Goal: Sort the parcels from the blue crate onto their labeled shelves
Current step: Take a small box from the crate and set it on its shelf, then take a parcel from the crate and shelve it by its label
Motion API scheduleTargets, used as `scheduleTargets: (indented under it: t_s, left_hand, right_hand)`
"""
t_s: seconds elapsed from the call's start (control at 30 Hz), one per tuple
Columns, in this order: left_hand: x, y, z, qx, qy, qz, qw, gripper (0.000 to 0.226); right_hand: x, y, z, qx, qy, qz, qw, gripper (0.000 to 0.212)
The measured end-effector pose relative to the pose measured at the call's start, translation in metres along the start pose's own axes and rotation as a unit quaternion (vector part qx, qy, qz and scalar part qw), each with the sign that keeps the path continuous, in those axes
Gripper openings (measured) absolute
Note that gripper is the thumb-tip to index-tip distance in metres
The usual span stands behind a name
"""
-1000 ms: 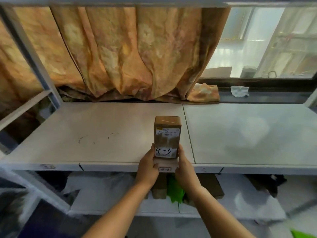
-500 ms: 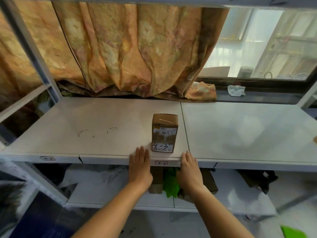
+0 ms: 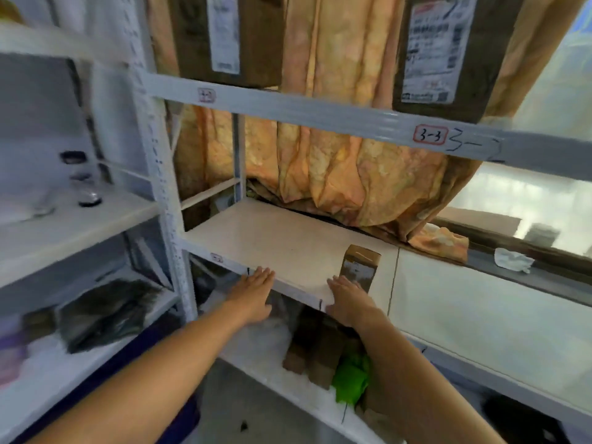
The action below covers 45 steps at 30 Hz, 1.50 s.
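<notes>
— Cardboard parcel (image 3: 360, 267): judged light and stiff; you would grip its two narrow side faces.
— Hands?
— Your left hand (image 3: 253, 286) lies flat, fingers straight, holding nothing, at the shelf (image 3: 288, 245) edge; right hand (image 3: 347, 296) likewise. Parcel stands upright on that shelf, just beyond your right hand.

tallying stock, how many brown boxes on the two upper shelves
3: large left box and large right box on the top shelf, small box on the shelf below. Others may be out of frame.
</notes>
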<state>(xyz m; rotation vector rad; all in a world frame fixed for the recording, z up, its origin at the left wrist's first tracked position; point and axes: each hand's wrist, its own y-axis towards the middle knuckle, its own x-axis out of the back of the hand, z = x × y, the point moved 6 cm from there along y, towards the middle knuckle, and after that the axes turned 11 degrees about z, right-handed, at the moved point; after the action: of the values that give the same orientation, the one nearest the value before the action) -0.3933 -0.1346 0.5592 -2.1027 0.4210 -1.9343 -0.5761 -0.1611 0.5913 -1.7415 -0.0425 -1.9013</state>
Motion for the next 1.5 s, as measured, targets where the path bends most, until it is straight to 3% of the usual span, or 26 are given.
scheduleTargets:
  t_s: [0.2,0.37,0.57,0.8,1.0,1.17,1.27,1.4,1.5]
  left_hand:
    - [0.092,-0.164,0.124,0.144,-0.027,-0.127,0.981,0.076]
    - [0.113,-0.303,0.220,0.295,-0.014,-0.166,0.941,0.077]
    - [0.084,-0.402,0.288,0.388,-0.029,-0.177,0.904,0.078]
    - [0.000,-0.416,0.374,0.396,-0.078,-0.126,0.906,0.078]
    - [-0.094,-0.380,0.453,0.366,-0.122,-0.063,0.921,0.078]
    - [-0.182,-0.341,0.495,0.327,-0.159,-0.004,0.932,0.077]
    - [-0.229,-0.311,0.500,0.288,-0.172,0.040,0.941,0.075]
    - [-0.290,-0.281,0.502,0.289,-0.238,0.074,0.924,0.074]
    - [-0.342,-0.265,0.505,0.297,-0.264,0.130,0.908,0.074]
  right_hand:
    - [0.098,-0.023,0.172,0.154,-0.052,-0.056,0.985,0.060]
    - [0.125,-0.065,0.310,0.290,-0.054,-0.098,0.950,0.053]
    - [0.102,-0.093,0.423,0.367,-0.094,-0.082,0.922,0.058]
    - [0.036,-0.056,0.524,0.388,-0.124,-0.025,0.913,0.063]
    - [-0.052,0.014,0.571,0.367,-0.121,0.063,0.920,0.059]
    - [-0.142,0.068,0.570,0.317,-0.133,0.134,0.930,0.064]
    - [-0.199,0.094,0.556,0.287,-0.133,0.199,0.927,0.050]
    - [-0.262,0.131,0.528,0.232,-0.140,0.276,0.922,0.065]
    - [-0.302,0.161,0.515,0.212,-0.128,0.304,0.920,0.058]
